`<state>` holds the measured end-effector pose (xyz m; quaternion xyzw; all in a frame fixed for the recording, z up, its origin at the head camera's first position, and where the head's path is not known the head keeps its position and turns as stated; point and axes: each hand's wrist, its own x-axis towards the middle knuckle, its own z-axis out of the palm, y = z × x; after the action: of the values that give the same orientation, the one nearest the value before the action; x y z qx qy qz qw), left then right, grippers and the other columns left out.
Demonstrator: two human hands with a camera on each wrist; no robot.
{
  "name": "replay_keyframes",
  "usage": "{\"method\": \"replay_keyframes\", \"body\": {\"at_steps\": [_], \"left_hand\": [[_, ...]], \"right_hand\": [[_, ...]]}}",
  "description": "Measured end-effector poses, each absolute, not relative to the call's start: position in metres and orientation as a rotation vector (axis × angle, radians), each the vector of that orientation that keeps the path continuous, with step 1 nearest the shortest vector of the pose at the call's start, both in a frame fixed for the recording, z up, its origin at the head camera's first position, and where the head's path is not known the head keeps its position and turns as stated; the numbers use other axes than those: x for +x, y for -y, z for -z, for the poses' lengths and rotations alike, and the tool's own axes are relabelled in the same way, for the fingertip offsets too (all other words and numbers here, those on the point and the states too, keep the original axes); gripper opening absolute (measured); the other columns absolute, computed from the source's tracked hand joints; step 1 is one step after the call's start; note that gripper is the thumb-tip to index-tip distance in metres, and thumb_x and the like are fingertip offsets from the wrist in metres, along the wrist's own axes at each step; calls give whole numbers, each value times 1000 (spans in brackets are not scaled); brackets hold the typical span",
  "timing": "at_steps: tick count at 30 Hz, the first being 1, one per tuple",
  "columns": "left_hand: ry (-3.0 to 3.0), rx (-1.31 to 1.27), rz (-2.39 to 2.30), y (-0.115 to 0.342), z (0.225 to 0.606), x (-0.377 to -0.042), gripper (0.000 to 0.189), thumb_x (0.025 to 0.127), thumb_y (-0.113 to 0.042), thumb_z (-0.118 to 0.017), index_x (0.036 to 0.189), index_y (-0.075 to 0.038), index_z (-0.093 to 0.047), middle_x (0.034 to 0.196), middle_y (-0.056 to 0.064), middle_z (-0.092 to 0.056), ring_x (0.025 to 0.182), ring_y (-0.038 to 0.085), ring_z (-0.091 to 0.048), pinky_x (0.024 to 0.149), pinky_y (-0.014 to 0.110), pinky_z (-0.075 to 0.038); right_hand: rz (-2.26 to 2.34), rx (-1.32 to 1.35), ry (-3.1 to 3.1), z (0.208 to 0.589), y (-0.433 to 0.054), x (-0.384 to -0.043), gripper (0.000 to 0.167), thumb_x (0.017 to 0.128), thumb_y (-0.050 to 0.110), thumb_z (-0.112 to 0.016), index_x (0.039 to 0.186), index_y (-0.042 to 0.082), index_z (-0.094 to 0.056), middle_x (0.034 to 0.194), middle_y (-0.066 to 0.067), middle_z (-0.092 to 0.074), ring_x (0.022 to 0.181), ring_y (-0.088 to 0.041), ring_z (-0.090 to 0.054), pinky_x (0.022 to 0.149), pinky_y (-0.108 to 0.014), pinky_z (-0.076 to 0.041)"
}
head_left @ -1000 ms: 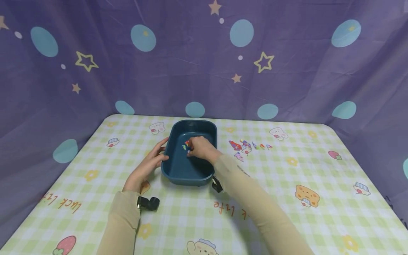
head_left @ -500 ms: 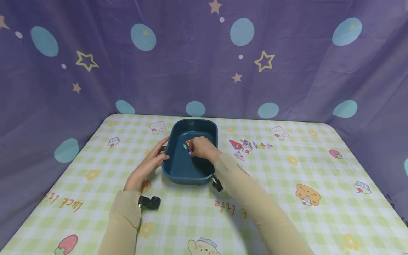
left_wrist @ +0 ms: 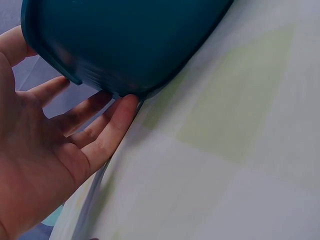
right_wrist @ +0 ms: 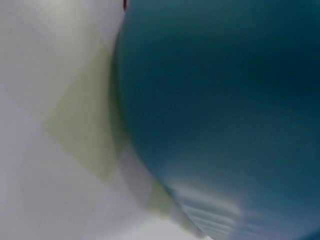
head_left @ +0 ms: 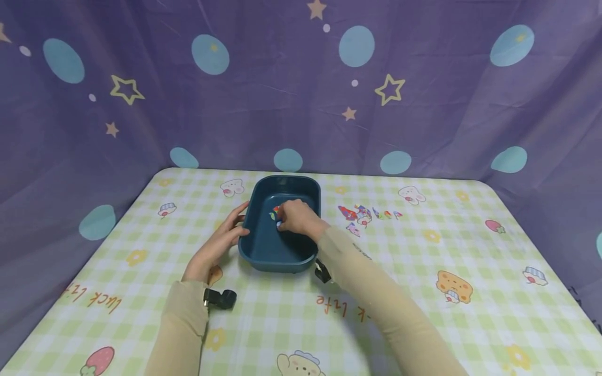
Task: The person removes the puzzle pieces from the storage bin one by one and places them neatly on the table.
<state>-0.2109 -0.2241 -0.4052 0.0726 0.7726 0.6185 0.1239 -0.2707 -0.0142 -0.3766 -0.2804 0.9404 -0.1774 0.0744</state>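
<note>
A dark teal plastic basin (head_left: 263, 250) stands on the table. My left hand (head_left: 221, 239) holds its left side, the thumb over the rim and the other fingers against the outer wall, as the left wrist view also shows. Inside the basin, my right hand (head_left: 298, 215) reaches down over the right rim with curled fingers. A small bluish piece (head_left: 279, 224) shows at its thumb tip and seems pinched; the fingertips are mostly hidden. Beside them on the basin floor lie a red piece (head_left: 276, 210) and a green piece (head_left: 272, 215). The right wrist view holds only the basin's outer wall (right_wrist: 215, 125).
Right of the basin, several small colourful pieces lie on the cloth: a red one (head_left: 347, 213), a pink one (head_left: 352, 229) and a row of little ones (head_left: 387, 214). A green-checked cloth (head_left: 390, 334) covers the table; a purple curtain (head_left: 263, 115) hangs behind.
My right hand shifts slightly right, then back left, inside the basin, the bluish piece moving with its fingertips. My left hand and the basin stay in place.
</note>
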Motion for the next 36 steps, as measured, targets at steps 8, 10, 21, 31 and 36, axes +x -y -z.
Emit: {"method": "replay_keyframes", "body": {"at_steps": [8,10,21,31,36], "left_hand": [[-2249,199,-1807,225,406,-209,70,86,-13,-46,145,-34,-15,142,15,-23,124,32,-32,96,45,-34],[-2252,197,-1803,225,406,-209,69,86,-14,-46,145,-35,-16,142,15,-23,125,33,-32,96,46,-33],[-2264,178,-1780,225,405,-208,69,87,-15,-46,145,-37,-15,143,15,-23,125,33,-33,97,47,-32],[-2241,179,-1798,223,405,-209,68,88,-14,-46,145,-37,-16,143,14,-22,125,32,-33,99,48,-30],[-2250,173,-1790,223,405,-209,68,87,-13,-46,144,-37,-16,142,14,-23,124,32,-35,98,47,-31]], "right_hand": [[690,-897,-2864,368,8,-268,19,78,20,-70,94,9,-70,84,-1,-68,77,-11,-60,74,-26,-48],[706,-921,-2888,367,5,-268,18,77,20,-70,93,10,-71,83,0,-67,78,-11,-60,75,-26,-47],[908,-970,-2876,358,-16,-264,17,78,14,-68,93,8,-70,87,-3,-67,79,-11,-63,70,-23,-49],[1043,-871,-2904,352,-42,-260,16,79,13,-67,93,6,-69,86,-6,-64,77,-15,-63,69,-25,-49],[1068,-849,-2946,353,-58,-258,15,79,14,-67,92,6,-69,84,-5,-65,75,-15,-63,68,-25,-49]]}}
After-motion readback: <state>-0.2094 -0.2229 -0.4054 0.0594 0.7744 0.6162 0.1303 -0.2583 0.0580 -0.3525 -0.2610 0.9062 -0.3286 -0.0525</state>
